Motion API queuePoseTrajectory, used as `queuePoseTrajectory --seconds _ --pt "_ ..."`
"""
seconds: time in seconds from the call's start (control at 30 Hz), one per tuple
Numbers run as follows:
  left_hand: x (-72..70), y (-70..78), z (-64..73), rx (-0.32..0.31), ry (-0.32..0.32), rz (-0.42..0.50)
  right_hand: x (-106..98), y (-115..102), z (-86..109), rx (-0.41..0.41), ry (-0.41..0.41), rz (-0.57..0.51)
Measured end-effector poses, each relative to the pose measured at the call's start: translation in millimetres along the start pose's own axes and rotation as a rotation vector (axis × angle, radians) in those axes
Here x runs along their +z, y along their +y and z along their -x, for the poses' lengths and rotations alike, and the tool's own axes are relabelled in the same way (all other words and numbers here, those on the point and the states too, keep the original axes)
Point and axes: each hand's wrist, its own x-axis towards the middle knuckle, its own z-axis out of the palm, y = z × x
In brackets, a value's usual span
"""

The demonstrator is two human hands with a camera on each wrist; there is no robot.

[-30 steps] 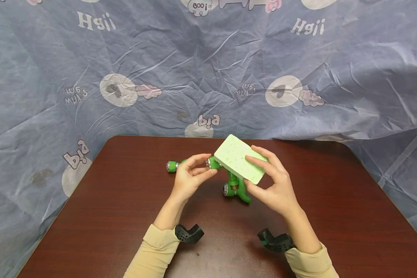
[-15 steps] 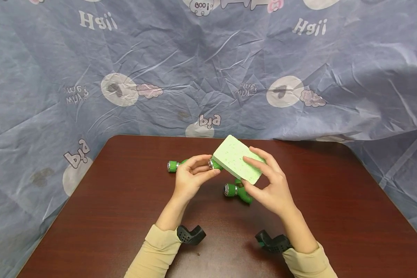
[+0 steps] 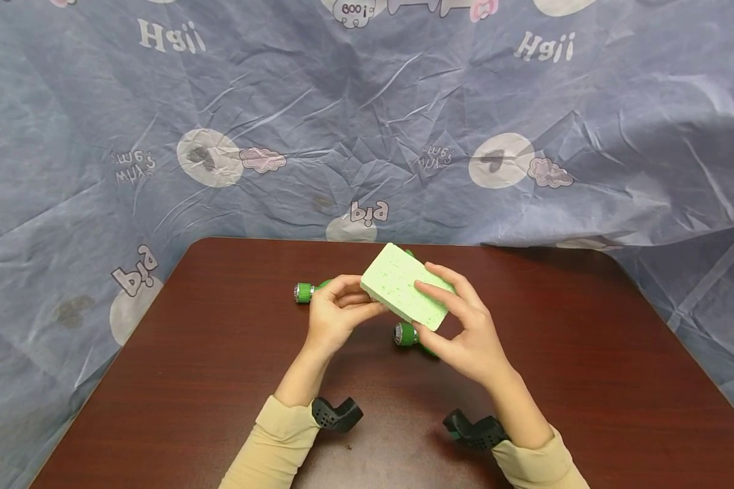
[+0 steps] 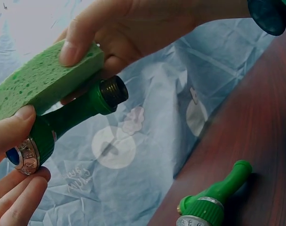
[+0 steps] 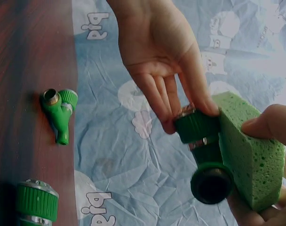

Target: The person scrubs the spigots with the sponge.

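Observation:
Between finger and thumb, my left hand [image 3: 335, 316] pinches a green hose nozzle [image 4: 75, 115] by its ribbed collar, above the table. My right hand [image 3: 472, 333] grips a light green sponge [image 3: 404, 285], thumb on one side and fingers on the other. The sponge lies along the nozzle's body and hides nearly all of it in the head view. In the left wrist view, the nozzle's dark threaded end points away from the left hand. The right wrist view has the sponge [image 5: 249, 155] touching the nozzle's side, close to the left fingertips.
Two more green sprayer parts lie on the dark red-brown table [image 3: 220, 380]: one ribbed piece [image 3: 304, 293] behind the left hand, and a forked one with a ribbed collar [image 3: 406, 334] below the sponge. A blue-grey printed cloth [image 3: 367, 122] hangs behind the table.
My right hand has moved the sponge left and slightly down along the nozzle, covering the collar in the head view. The left hand stays nearly still.

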Motion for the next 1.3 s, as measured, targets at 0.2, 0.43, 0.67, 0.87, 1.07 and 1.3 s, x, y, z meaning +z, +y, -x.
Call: queuePoseTrajectory --seconds 0.2,0.43,0.67,0.87,1.07,1.3 --pt "-0.8 1.4 -0.4 -0.003 0.023 -0.033 -7.4 3.9 -0.7 0.052 0.066 0.042" --pt "-2.6 2.1 -1.0 -0.007 0.062 -0.063 -19.4 -23.0 -13.0 0.082 0.197 0.034" --pt "-3.1 3.0 -1.4 0.007 0.073 -0.044 -19.6 -27.4 -13.4 0.028 0.051 0.022" --pt "-6.5 3.5 -2.7 0.007 0.099 -0.040 -25.9 -26.0 -14.8 0.059 0.164 0.071" --pt "-5.2 2.7 -2.1 0.008 0.091 -0.024 -22.5 -24.3 -12.9 0.036 0.171 0.037" --pt "1.5 -2.0 -0.4 0.046 0.021 -0.009 -4.4 -4.4 -2.6 -0.040 0.046 0.021"
